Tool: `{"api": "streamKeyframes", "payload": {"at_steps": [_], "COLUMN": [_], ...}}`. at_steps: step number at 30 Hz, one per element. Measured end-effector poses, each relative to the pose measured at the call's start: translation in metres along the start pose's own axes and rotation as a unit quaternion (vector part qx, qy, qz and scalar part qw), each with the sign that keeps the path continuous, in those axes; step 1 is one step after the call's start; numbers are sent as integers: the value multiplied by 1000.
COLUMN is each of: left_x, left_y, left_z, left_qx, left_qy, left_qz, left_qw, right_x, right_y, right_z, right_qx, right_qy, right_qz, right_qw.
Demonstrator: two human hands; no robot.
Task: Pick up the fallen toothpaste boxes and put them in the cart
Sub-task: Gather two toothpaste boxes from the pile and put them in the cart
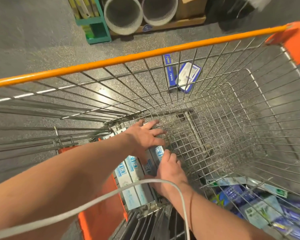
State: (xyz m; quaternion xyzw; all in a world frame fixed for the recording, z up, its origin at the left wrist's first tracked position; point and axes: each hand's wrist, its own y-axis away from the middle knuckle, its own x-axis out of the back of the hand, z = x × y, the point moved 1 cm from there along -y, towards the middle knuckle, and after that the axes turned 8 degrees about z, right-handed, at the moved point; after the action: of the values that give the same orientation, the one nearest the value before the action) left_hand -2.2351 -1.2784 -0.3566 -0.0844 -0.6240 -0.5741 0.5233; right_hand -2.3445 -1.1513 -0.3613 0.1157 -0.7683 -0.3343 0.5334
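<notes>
A wire cart with an orange rim [145, 55] fills the view. Several light blue and grey toothpaste boxes [133, 179] lie side by side in its near left corner. My left hand [144, 135] lies with spread, straight fingers on the far end of the rightmost box [157, 153]. My right hand [170, 167] grips the same box from the near side, fingers curled over its edge. Two dark blue boxes [170, 73] [189, 76] lie on the floor beyond the cart's far wall, seen through the wires.
A pile of blue and white packs [249, 205] shows through the wires at the lower right. A green rack [93, 23] and two large rolled tubes [123, 14] stand on the floor ahead. A white cable [93, 201] hangs across my arms.
</notes>
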Motion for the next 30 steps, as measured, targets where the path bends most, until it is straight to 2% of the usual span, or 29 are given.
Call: {"api": "streamKeyframes", "payload": {"at_steps": [3, 10, 14, 19, 26, 30], "left_x": [-3, 0, 10, 54, 149, 190], "left_y": [0, 13, 29, 62, 117, 147], "left_z": [2, 18, 28, 46, 115, 169], "left_qx": [0, 33, 54, 83, 61, 28], "left_qy": [-19, -34, -31, -23, -59, -85], "left_qz": [7, 18, 34, 46, 149, 196], "left_qw": [1000, 999, 997, 995, 985, 977], "right_x": [-3, 22, 50, 102, 186, 216], "right_y": [0, 6, 17, 64, 175, 244], "right_z": [-2, -3, -7, -9, 19, 57], "right_qx": [-8, 19, 29, 52, 64, 35], "right_qy": [10, 40, 54, 34, 10, 8], "right_qz": [25, -21, -10, 41, 125, 182], "right_qw": [1000, 999, 998, 997, 990, 983]}}
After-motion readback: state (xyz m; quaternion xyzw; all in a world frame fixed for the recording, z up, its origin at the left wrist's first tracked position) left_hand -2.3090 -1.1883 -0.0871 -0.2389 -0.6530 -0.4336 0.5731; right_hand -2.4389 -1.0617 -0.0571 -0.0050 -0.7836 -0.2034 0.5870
